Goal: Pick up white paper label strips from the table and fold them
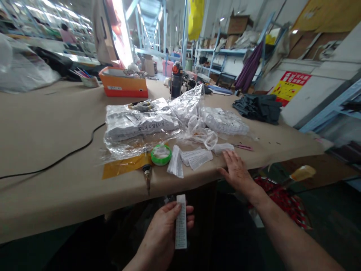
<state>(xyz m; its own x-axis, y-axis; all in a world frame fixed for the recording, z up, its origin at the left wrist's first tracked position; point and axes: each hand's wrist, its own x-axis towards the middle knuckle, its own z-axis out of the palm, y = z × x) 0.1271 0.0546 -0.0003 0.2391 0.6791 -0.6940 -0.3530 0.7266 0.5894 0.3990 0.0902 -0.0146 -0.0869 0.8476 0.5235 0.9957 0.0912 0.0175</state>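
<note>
Left hand (165, 230) pinches a printed strip (181, 224); open right hand (236, 171) touches label stack (222, 148)

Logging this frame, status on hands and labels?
Left hand: holding white label strip. Right hand: at label stack by table edge. Green tub beside the other labels.

Bare bench (67, 131) gives me room at left, crossed by a cable (81, 148); plastic-wrapped bundles (146, 122) block the middle, behind the green tub (161, 154).
</note>
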